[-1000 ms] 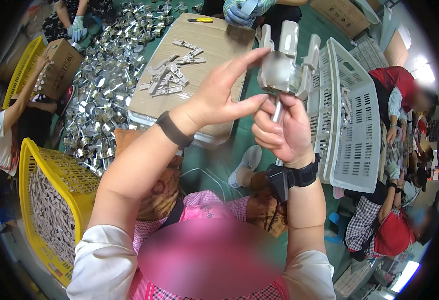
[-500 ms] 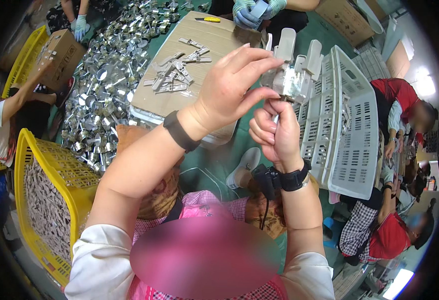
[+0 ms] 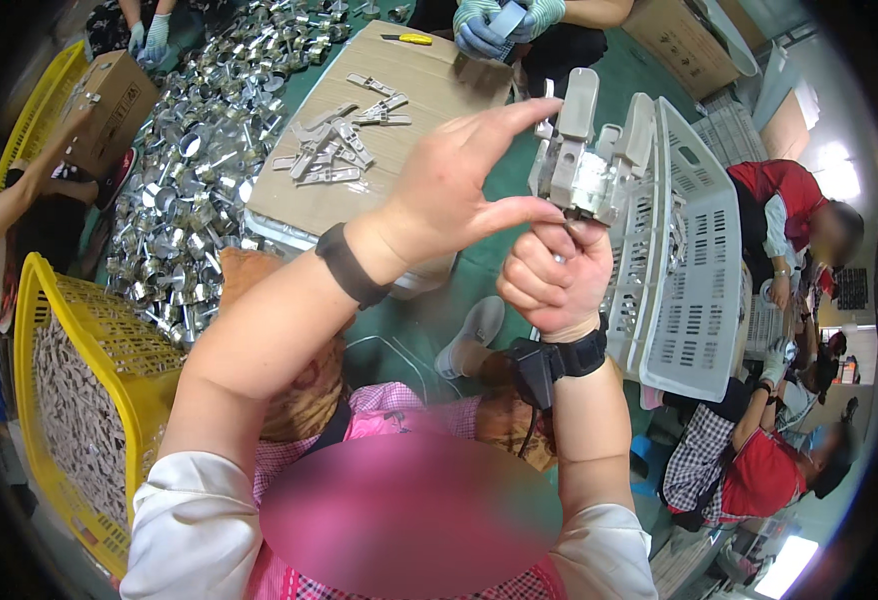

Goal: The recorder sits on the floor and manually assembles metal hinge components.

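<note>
My right hand (image 3: 557, 278) is closed in a fist around the stem of a shiny metal cup-shaped part (image 3: 591, 180), holding it upright. Several grey plastic lever pieces (image 3: 580, 105) stand around the part's rim; their far side is hidden. At its left side, my left hand (image 3: 449, 180) has thumb and index finger spread in a wide C. The thumb tip lies by the base of the part and the index tip by a lever, possibly touching. Loose grey levers of the same sort (image 3: 334, 145) lie heaped on a cardboard-topped table (image 3: 409, 90) ahead.
A large pile of metal stemmed parts (image 3: 194, 150) covers the left. A yellow crate (image 3: 139, 400) holds many small grey pieces. White plastic crates (image 3: 694, 300) stand right. A yellow cutter (image 3: 407, 39) lies on the cardboard. Across it, a co-worker's gloved hands (image 3: 499, 25) hold a light-blue object.
My left thumb and index finger have spread wider apart. The metal part with its levers has turned and come slightly lower with my right fist, which has rotated.
</note>
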